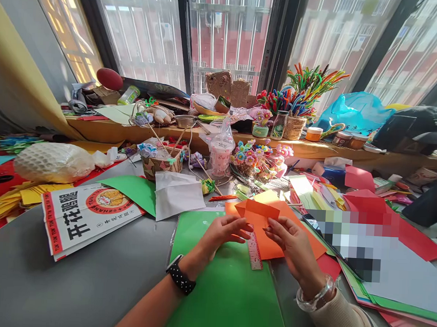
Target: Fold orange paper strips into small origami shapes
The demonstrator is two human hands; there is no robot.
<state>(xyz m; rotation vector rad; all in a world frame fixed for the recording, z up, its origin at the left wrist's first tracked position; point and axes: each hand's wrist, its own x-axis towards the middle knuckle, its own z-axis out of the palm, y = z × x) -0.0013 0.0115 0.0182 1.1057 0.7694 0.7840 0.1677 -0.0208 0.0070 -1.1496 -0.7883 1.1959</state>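
Right hand: you had thumb and fingers pinched on the slip's lower right corner.
Slip: orange and folded, it was raised in front of you, over the orange sheet.
Left hand: your fingers were loosely curled just below the slip's left part; whether they gripped it, I could not tell.
Ruler: it lay tilted below your left fingertips, next to the orange sheet.
Mat: green, it lay beneath your left hand.
Phone: it rested on papers to the right of your right hand.
Bag: printed, it lay flat, left of the mat.
Cup: it stood farther back, between the basket and the flowers.
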